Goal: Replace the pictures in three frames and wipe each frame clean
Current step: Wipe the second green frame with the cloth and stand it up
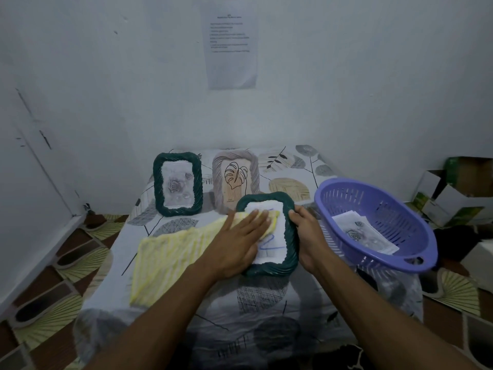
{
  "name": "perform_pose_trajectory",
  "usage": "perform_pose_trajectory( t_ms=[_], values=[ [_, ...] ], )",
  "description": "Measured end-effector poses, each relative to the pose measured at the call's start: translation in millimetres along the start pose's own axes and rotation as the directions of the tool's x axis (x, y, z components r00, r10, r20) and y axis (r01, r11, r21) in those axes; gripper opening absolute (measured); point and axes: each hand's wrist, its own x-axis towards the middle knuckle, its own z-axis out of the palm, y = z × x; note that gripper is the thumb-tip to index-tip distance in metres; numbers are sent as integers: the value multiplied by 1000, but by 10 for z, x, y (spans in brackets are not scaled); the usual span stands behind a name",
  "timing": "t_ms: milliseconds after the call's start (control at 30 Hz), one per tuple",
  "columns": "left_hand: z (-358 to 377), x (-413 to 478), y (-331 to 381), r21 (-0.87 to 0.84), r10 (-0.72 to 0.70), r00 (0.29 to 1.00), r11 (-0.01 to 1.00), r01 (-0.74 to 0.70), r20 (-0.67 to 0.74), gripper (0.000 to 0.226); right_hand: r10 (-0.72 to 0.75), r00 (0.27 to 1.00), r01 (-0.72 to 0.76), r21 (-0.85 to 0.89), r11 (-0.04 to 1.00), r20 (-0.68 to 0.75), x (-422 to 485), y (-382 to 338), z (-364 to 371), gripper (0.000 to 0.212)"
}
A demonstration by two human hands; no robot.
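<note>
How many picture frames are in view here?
3. A green frame stands back left, a beige frame stands beside it, and a second green frame is held in front, partly under the yellow cloth. None appears hidden.

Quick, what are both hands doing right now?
Left hand: open, pressing the yellow cloth flat onto the green frame.
Right hand: closed, holding the green frame's edge.

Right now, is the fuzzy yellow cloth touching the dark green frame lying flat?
Touching. The head view shows the left hand pressing the yellow striped cloth onto the dark green wavy frame.
</note>
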Motion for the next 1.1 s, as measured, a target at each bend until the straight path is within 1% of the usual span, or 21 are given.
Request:
perform_pose_trajectory(
  t_ms=[100,167,233,300,367,433,467,500,567,633,667,733,800,867,900,967,1033,1100],
  values=[
    [12,-133,142,-7,42,999,999,-42,-2,55,-46,999,47,44,998,-29,63,-117,-33,23],
    [24,-142,148,31,-3,1000,1000,3,-13,56,-58,998,59,54,997,-15,53,-119,-35,23],
    [-8,-51,105,63,-87,995,994,90,-46,57,-35,999,33,56,998,37,-3,-56,1,22],
    [-88,60,91,70,-134,988,988,139,-79,57,-6,996,2,44,999,85,-85,-21,43,22],
    [-138,98,115,63,-97,991,993,103,-93,56,-5,995,0,59,998,95,-91,-51,58,22],
    [-139,7,158,72,-18,997,997,24,-80,55,-23,998,17,93,996,66,-24,-136,33,23],
    [-118,-67,178,89,0,997,996,7,-78,55,-37,998,33,102,994,43,18,-178,13,24],
    [-96,-133,189,110,-8,996,994,17,-84,55,-49,999,46,102,994,21,50,-209,1,24],
    [-74,-172,178,130,-82,991,987,95,-103,56,-46,999,45,93,995,10,56,-211,4,24],
    [-114,-96,147,128,-160,980,976,175,-117,58,-20,999,16,74,997,45,1,-143,30,24],
    [-148,-37,128,128,-175,978,974,189,-116,58,-5,998,1,66,998,64,-34,-103,45,23],
    [-201,55,118,122,-139,985,981,151,-100,57,20,996,-25,57,998,87,-102,-66,59,23],
    [-207,53,140,110,-54,995,992,62,-80,55,28,996,-34,66,997,87,-98,-77,46,24],
    [-169,-50,179,103,19,999,995,-14,-47,54,22,999,-26,103,994,39,-36,-130,6,23],
    [-143,-121,204,111,29,999,993,-25,-38,55,12,1000,-13,121,993,5,5,-166,-21,23],
    [-84,-226,221,154,-14,999,988,21,-46,57,-17,999,21,115,993,-37,59,-210,-54,20],
    [-71,-193,203,167,-119,990,977,131,-81,59,-24,1000,25,79,997,-12,34,-184,-22,20],
    [-136,-78,164,148,-222,967,960,239,-127,61,-1,1000,0,43,999,27,-29,-114,41,21]
  ],
)
